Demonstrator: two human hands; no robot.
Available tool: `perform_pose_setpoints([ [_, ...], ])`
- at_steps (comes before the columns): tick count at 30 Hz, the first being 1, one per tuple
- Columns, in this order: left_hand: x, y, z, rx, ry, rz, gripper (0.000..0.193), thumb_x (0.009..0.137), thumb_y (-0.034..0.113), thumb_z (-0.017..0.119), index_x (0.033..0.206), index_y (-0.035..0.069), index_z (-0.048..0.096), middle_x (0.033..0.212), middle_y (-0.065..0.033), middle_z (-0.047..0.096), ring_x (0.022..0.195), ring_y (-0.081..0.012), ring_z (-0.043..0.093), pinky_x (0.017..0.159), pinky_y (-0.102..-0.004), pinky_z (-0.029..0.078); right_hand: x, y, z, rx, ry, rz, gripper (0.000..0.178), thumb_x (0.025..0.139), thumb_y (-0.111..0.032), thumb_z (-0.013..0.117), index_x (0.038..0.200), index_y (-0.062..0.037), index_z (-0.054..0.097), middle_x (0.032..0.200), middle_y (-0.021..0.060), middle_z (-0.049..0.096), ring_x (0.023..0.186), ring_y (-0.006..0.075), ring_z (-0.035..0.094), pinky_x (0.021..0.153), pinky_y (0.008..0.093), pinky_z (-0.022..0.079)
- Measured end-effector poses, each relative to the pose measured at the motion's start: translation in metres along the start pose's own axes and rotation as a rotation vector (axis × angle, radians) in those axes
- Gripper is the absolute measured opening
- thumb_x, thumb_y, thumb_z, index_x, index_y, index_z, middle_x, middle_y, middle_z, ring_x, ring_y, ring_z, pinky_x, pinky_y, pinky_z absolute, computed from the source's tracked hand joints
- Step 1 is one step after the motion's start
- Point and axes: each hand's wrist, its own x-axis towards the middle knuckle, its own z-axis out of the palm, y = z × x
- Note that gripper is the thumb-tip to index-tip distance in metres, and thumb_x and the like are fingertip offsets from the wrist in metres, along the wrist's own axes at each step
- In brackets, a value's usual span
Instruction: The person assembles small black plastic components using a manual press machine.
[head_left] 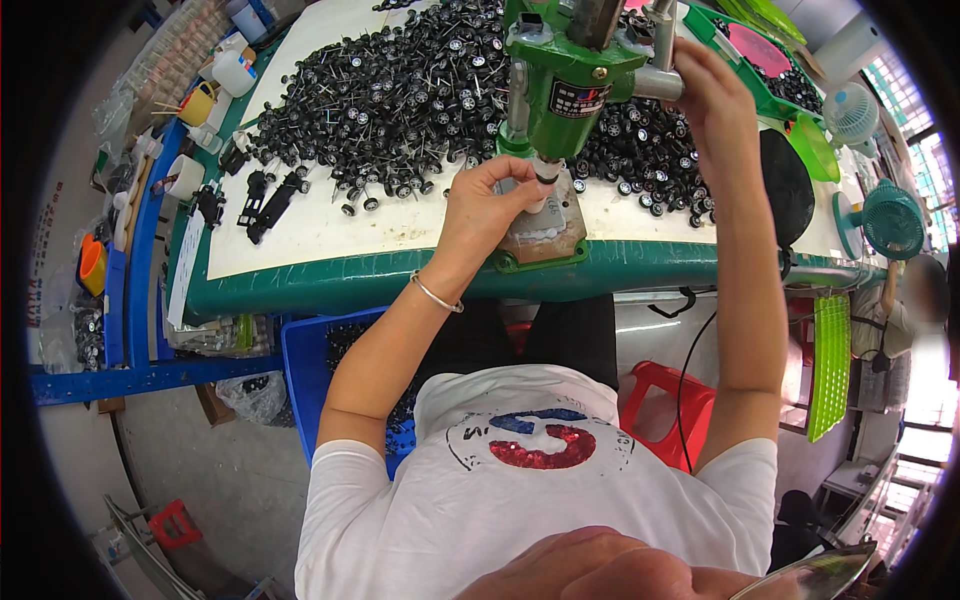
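Observation:
In front of me on the table stands a green hand press (578,98) with a metal base plate. My left hand (482,208) is closed in a pinch at the small black wheel (546,172) under the press ram; the fingertips partly cover it. A white fixture post lies just below the wheel. My right hand (718,112) is raised at the right of the press, its fingers bent round the metal lever (664,42). Behind and beside the press spreads a big heap of small black wheels on axles (410,95).
Black toy chassis parts (270,205) lie left of the heap. A green tray (790,100) with wheels stands far right, near a teal fan (893,220). Below the table are a blue bin (312,370) and a red stool (668,405). Another person stands at the far right.

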Motion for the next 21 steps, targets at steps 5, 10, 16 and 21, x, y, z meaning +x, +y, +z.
perform_pose_setpoints([
  [5,0.004,0.002,-0.002,-0.060,0.013,-0.029,0.011,0.078,0.009,0.072,0.085,0.002,0.068,0.075,-0.0001,0.065,0.065,-0.0045,0.058,0.062,-0.0208,0.046,0.041,-0.057,0.039,0.272,-0.009,0.117,0.028,0.098,-0.029,0.050,0.105,-0.0041,0.060,0.074,-0.0010,0.060,0.052,0.0089,0.054,0.040,0.0161,0.037],
  [10,0.010,0.001,0.000,-0.075,-0.044,0.002,0.011,0.078,0.007,0.072,0.087,0.001,0.069,0.076,-0.0012,0.066,0.066,-0.0049,0.059,0.062,-0.0202,0.047,0.110,-0.087,0.035,0.599,-0.242,0.422,0.024,0.093,-0.028,0.060,0.095,-0.0040,0.060,0.067,-0.0025,0.055,0.048,0.0064,0.048,0.039,0.0173,0.031],
  [16,0.003,0.008,-0.002,0.014,-0.060,-0.018,0.011,0.078,0.004,0.072,0.088,0.003,0.070,0.082,0.0014,0.066,0.078,-0.0054,0.058,0.075,-0.0214,0.045,0.054,-0.087,0.051,0.220,0.021,-0.243,0.020,0.092,-0.026,0.058,0.079,-0.0109,0.054,0.056,-0.0098,0.036,0.041,0.0006,0.027,0.035,0.0188,0.018],
  [21,0.004,0.005,-0.002,0.042,-0.038,0.026,0.010,0.078,0.004,0.072,0.087,0.002,0.070,0.082,0.0018,0.066,0.077,-0.0053,0.058,0.075,-0.0219,0.045,0.034,-0.088,0.052,0.267,-0.011,-0.420,0.023,0.092,-0.026,0.058,0.075,-0.0124,0.048,0.055,-0.0102,0.032,0.041,0.0000,0.024,0.035,0.0178,0.017],
])
